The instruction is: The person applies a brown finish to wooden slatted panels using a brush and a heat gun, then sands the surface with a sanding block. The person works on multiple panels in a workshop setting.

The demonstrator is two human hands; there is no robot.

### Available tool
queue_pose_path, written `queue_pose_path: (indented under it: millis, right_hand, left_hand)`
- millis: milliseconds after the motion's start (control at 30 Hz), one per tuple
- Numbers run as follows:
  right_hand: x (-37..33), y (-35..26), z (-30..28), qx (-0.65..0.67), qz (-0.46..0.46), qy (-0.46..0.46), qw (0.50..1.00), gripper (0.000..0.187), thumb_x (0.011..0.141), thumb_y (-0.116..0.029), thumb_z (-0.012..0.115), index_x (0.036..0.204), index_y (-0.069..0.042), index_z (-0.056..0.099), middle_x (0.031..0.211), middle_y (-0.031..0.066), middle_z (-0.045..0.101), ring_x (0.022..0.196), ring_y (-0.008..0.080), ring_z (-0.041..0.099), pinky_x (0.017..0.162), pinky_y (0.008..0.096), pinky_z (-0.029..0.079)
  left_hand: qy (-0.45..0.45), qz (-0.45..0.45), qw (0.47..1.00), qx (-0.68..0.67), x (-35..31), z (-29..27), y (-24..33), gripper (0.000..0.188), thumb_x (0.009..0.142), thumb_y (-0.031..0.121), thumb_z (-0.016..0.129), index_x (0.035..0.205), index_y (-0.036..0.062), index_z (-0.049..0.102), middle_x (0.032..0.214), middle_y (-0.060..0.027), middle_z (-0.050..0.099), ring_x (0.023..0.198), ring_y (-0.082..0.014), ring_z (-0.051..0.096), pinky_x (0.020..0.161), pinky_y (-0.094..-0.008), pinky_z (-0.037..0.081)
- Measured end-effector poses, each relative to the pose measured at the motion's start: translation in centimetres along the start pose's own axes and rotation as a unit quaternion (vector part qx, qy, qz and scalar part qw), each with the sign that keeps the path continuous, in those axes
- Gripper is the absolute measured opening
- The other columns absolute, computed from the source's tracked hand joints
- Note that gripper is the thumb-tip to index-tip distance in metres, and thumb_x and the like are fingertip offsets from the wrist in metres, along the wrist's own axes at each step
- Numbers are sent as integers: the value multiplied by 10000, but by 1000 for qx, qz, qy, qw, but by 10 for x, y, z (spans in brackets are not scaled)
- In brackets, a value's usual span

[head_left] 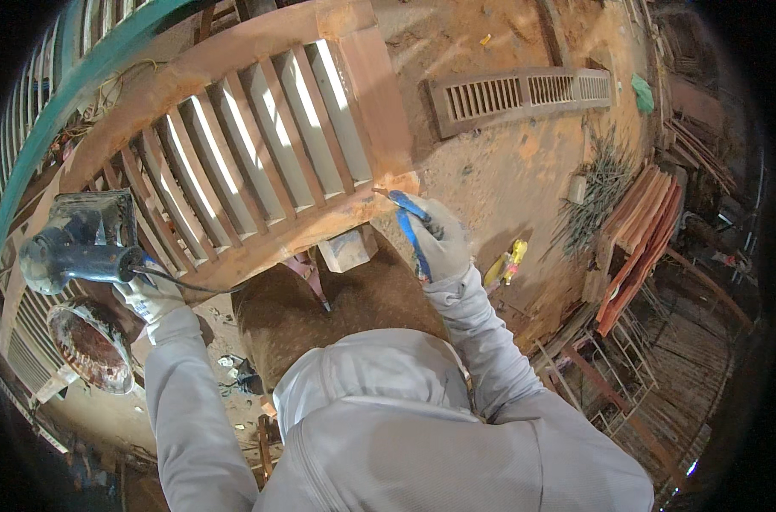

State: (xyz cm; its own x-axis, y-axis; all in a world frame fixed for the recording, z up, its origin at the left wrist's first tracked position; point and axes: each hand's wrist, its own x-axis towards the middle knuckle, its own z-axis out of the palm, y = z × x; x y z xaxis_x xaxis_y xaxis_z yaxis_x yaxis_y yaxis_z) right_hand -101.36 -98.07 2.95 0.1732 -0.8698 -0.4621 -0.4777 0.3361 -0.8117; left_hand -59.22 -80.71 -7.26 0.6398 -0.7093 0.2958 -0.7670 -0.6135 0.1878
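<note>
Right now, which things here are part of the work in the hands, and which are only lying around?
In use:
- left hand on the power sander
- right hand with a blue tool
- slatted wooden panel

Lying about:
- second slatted panel
- yellow object
- stacked boards
- round rusty tin

Warm daylight, fisheye edges dark

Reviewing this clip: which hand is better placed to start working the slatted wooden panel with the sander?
Left, probably. The left hand already grips the electric sander at the slatted wooden panel's left end. The right hand is occupied holding a blue-handled tool against the panel's lower right corner.
</note>
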Motion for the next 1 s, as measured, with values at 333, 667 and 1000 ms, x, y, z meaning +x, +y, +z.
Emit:
queue_pose_path:
  millis: [333, 667, 1000]
  right_hand:
    - [-1, -8, 46, -261, -251, 2, 932, 396, 847, -126, 714, 1232, -217, 703, 785, 65, 535, 630, 255, 593, 562, 390, 462]
    - [-12, -16, 58, -382, -258, -24, 887, 434, 856, -209, 697, 1288, -229, 652, 827, 52, 533, 645, 261, 614, 568, 392, 494]
    - [-17, -20, 57, -369, -240, -28, 897, 434, 870, -179, 690, 1299, -232, 651, 863, 78, 578, 678, 285, 631, 601, 413, 505]
  left_hand:
    - [73, 77, 994, -10, 4, 4, 0, 345, 890, 130, 590, 1206, -8, 615, 1159, -293, 594, 995, -485, 597, 836, -543, 514]
    - [26, 31, 999, -13, 1, 0, 2, 381, 884, 176, 598, 1232, 21, 603, 1134, -306, 570, 995, -506, 568, 836, -584, 482]
    - [-17, -16, 1000, 2, 0, -2, 4, 385, 866, 157, 632, 1185, -57, 622, 1202, -341, 568, 1061, -500, 579, 900, -524, 488]
